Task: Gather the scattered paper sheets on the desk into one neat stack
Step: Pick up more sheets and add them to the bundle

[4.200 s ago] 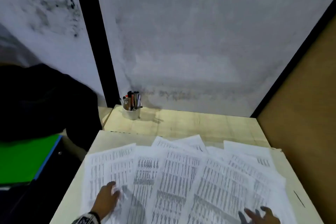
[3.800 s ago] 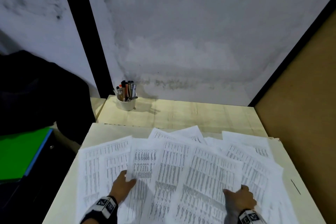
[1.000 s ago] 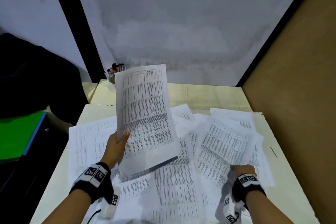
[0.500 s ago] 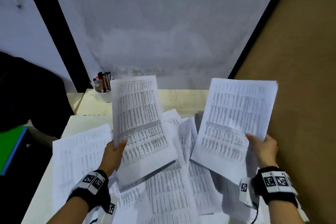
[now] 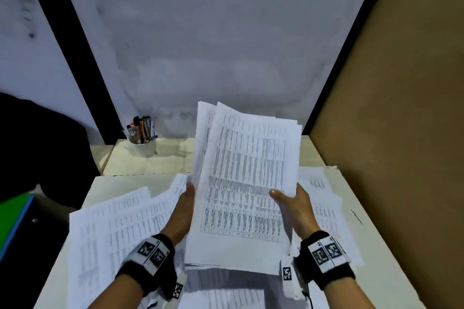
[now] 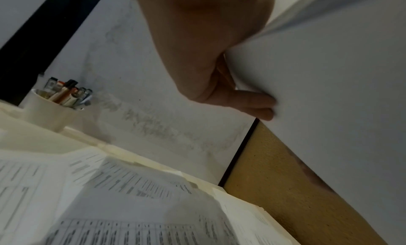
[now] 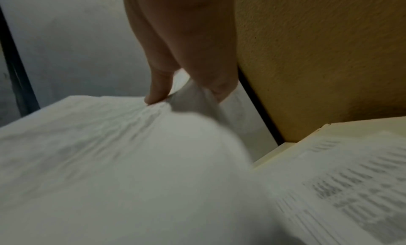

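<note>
A bundle of printed sheets (image 5: 246, 183) stands raised above the desk, its edges uneven at the top. My left hand (image 5: 184, 208) grips its left edge, with the fingers (image 6: 252, 101) behind the white back of the bundle (image 6: 329, 92). My right hand (image 5: 293, 206) pinches the right edge, thumb on the printed face; in the right wrist view the thumb and fingers (image 7: 158, 92) squeeze the bent paper (image 7: 110, 162). More printed sheets (image 5: 118, 223) lie loose and overlapping on the pale desk (image 5: 364, 283), left, right (image 5: 326, 208) and under the bundle.
A white cup of pens (image 5: 141, 143) stands at the back left on a raised ledge. A brown partition wall (image 5: 401, 133) closes the right side. A grey wall is behind. A green folder (image 5: 12, 218) and a dark shape lie left of the desk.
The two hands, each holding sheets apart half a second ago, have come together. The right hand's sheets now lie against the left hand's as one bundle.
</note>
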### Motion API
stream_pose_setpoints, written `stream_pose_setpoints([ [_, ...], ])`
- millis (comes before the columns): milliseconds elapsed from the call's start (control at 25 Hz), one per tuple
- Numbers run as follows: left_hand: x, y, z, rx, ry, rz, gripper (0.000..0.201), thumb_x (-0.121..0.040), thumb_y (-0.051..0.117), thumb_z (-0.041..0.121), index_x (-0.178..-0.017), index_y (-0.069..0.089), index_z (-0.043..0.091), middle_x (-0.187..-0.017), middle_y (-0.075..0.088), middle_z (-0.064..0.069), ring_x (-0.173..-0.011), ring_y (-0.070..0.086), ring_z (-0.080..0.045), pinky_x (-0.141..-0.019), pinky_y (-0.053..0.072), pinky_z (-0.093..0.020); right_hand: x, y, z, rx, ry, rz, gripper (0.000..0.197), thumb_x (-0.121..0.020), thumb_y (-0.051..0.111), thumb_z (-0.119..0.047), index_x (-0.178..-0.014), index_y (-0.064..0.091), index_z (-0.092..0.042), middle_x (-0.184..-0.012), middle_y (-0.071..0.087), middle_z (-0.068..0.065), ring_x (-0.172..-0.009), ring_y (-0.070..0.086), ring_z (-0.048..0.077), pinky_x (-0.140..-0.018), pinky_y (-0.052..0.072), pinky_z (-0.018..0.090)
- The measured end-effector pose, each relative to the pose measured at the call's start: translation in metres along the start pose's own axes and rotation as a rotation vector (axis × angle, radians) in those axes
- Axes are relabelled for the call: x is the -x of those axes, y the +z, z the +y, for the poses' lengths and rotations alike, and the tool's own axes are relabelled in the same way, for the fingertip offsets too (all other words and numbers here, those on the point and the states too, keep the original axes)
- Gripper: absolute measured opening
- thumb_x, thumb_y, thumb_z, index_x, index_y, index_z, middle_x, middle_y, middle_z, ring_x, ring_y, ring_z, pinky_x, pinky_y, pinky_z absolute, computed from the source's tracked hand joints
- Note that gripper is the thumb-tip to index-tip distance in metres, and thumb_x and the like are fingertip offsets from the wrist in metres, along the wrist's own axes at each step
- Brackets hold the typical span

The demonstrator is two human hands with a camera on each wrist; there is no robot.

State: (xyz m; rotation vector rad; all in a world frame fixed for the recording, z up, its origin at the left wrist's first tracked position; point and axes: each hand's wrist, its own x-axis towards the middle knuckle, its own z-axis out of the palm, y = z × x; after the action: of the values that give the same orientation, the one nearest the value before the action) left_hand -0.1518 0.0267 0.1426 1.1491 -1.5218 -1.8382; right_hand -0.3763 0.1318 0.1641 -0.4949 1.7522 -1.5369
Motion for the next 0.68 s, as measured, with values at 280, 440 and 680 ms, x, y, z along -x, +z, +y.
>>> stream_pose_setpoints([
  [280,0.017,-0.006,0.018,-0.059,0.317,0.087,0.025,-0.074,0.058,0.041,-0.097,0.06,0.031,-0.094,0.069,0.007,-0.082,0.067,0.003,-0.063,0.053,-0.014,0.006,0.018,-0.006,-0.079,-0.229,-0.063,0.032,-0.071,0.071,0.006,-0.099,0.06,-0.006,-0.083,0.068,0.0,-0.071,0.07,0.006,-0.059,0.052,0.009],
  [440,0.024,-0.007,0.003,0.022,0.217,0.157,0.016,-0.079,0.065,0.025,-0.095,0.061,0.024,-0.094,0.069,0.002,-0.076,0.068,0.001,-0.062,0.054,-0.016,0.011,0.02,0.016,-0.059,-0.191,-0.256,0.029,-0.061,0.08,-0.017,-0.088,0.07,-0.017,-0.078,0.076,-0.005,-0.078,0.071,0.014,-0.065,0.056,0.017],
  [680,0.032,-0.035,-0.034,-0.146,0.109,0.113,0.023,-0.084,0.062,0.027,-0.106,0.062,0.022,-0.111,0.067,0.0,-0.099,0.065,-0.008,-0.089,0.052,-0.028,0.013,0.04,0.038,0.131,-0.124,-0.259,0.013,-0.08,0.064,0.001,-0.076,0.063,-0.011,-0.068,0.067,0.006,-0.071,0.062,0.026,-0.051,0.053,0.015],
])
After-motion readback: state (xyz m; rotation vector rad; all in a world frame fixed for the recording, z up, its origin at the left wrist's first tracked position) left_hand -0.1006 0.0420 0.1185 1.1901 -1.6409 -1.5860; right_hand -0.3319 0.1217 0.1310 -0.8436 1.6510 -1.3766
